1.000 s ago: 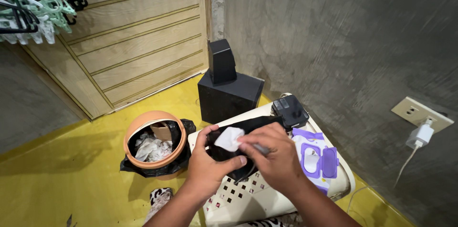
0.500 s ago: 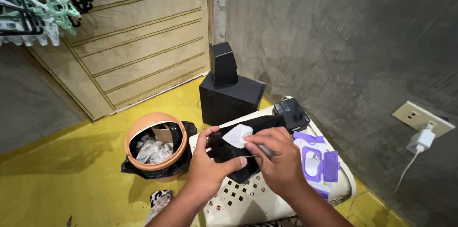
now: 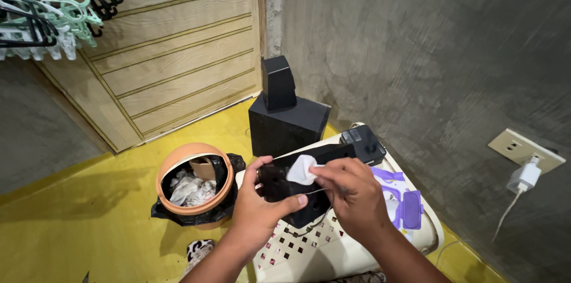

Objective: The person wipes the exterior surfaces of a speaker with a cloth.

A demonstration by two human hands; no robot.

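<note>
The head view is the only one, and it looks down at two bare hands working over a cream plastic basket (image 3: 309,247) with square holes in its top.

The left hand (image 3: 259,211) is clamped around the near end of a black device (image 3: 300,185), a long dark block held at a slant above the basket. The thumb lies across its front face and the fingers curl around its left edge and back, so the hand is closed tight on it. The far end of the device points toward the wall.

The right hand (image 3: 354,194) is pinched together on a white wipe (image 3: 300,170), folded small. Fingertips press the wipe against the upper face of the black device, just above the left thumb. A thin dark cord or strap also runs under the right fingers; what it belongs to cannot be told.

On the basket behind the hands rests a black charger-like box (image 3: 364,142), and to the right lies a purple wipes pack (image 3: 404,205) with its flap open, partly hidden by the right hand.

On the yellow floor (image 3: 89,211) to the left stands an orange bin (image 3: 193,185) lined with a black bag and holding crumpled paper. A black speaker (image 3: 285,119) sits in the corner against the grey wall. A white adapter (image 3: 522,177) is plugged into the wall socket at right. Hangers (image 3: 47,9) hang at the upper left, before a wooden door (image 3: 172,51).
</note>
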